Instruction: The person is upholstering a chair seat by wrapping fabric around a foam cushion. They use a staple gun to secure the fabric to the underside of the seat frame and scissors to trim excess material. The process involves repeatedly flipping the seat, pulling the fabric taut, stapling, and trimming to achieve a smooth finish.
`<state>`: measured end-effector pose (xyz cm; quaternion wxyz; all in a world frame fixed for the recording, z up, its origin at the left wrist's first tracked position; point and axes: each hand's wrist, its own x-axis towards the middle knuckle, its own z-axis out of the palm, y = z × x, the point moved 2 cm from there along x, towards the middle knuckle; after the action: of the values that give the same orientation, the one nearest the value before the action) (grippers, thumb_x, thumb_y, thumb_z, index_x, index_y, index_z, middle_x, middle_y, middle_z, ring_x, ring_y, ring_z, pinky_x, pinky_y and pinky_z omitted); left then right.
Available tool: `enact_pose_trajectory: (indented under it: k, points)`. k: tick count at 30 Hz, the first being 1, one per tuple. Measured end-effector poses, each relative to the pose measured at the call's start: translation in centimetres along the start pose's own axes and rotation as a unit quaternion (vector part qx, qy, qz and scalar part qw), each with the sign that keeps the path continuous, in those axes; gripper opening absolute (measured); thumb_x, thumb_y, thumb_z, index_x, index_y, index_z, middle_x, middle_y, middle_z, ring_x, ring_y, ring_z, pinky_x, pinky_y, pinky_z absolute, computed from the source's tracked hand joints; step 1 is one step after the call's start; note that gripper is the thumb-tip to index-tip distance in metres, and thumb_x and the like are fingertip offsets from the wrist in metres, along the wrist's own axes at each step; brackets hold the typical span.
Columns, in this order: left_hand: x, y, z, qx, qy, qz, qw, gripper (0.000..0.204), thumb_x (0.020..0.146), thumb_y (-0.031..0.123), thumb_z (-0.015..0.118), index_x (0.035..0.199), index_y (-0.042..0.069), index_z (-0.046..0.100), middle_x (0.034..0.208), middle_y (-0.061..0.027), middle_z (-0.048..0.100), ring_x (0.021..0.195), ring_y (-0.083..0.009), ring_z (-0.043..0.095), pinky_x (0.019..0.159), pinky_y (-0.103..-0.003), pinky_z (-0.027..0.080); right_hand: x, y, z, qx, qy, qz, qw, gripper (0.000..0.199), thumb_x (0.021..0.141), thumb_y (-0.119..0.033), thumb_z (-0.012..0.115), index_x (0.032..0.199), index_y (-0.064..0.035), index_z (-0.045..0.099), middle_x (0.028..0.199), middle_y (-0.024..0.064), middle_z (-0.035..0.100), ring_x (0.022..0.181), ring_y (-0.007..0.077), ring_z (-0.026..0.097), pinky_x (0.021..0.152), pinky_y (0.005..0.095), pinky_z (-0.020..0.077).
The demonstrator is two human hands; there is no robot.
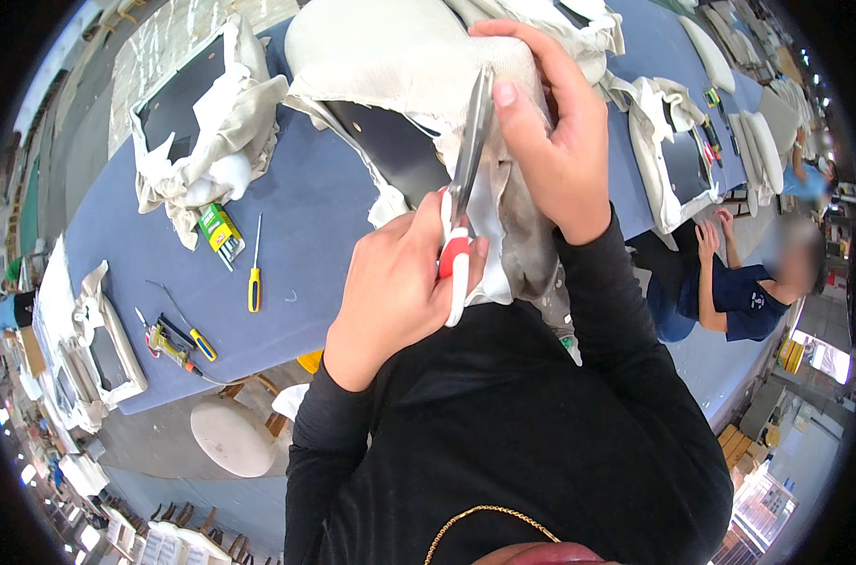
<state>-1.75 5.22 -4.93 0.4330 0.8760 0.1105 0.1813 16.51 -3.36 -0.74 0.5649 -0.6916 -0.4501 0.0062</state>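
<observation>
In my left hand [390, 273] is a pair of scissors [468, 155] with red and white handles. Its blades point away from me, and their tips lie against the beige fabric of an upholstered seat cushion [376, 52]. My right hand [567, 137] grips the corner of that cushion, thumb on the near side and fingers over the top, beside the blade tips. The cushion is tipped up, with its black underside panel [386, 146] partly showing. Loose fabric [527, 235] hangs down from it toward my lap. Whether the blades are parted is hard to see.
On the blue table [306, 273] lie a yellow-handled screwdriver [255, 287], a green and yellow box [221, 235], a staple gun [169, 347] and another covered seat [207, 122]. More seats [671, 155] lie at the right, where a co-worker [729, 282] sits. A round stool [232, 436] stands at the lower left.
</observation>
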Motion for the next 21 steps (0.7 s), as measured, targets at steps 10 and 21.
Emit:
enact_pose_trajectory:
  k: [10, 21]
  points:
    - [2.8, -2.6, -0.7, 0.007, -0.065, -0.063, 0.996, 0.022, 0.096, 0.020, 0.078, 0.103, 0.006, 0.062, 0.068, -0.0148, 0.063, 0.063, -0.0407, 0.067, 0.062, -0.047, 0.052, 3.3, 1.4, 1.0, -0.015, 0.011, -0.017, 1.000, 0.037, 0.095, -0.009, 0.072, 0.133, -0.0058, 0.070, 0.093, 0.0094, 0.074, 0.082, 0.0091, 0.067, 0.076, 0.0284, 0.0572]
    - [4.4, -3.6, -2.3, 0.070, -0.067, -0.042, 0.994, 0.044, 0.093, 0.017, 0.079, 0.124, -0.008, 0.061, 0.073, -0.0166, 0.064, 0.067, -0.0379, 0.068, 0.062, -0.047, 0.053, 4.5, 1.3, 1.5, -0.057, -0.003, 0.012, 0.998, 0.040, 0.094, -0.011, 0.072, 0.133, -0.0065, 0.070, 0.089, 0.0085, 0.072, 0.074, 0.0087, 0.062, 0.068, 0.0256, 0.0534]
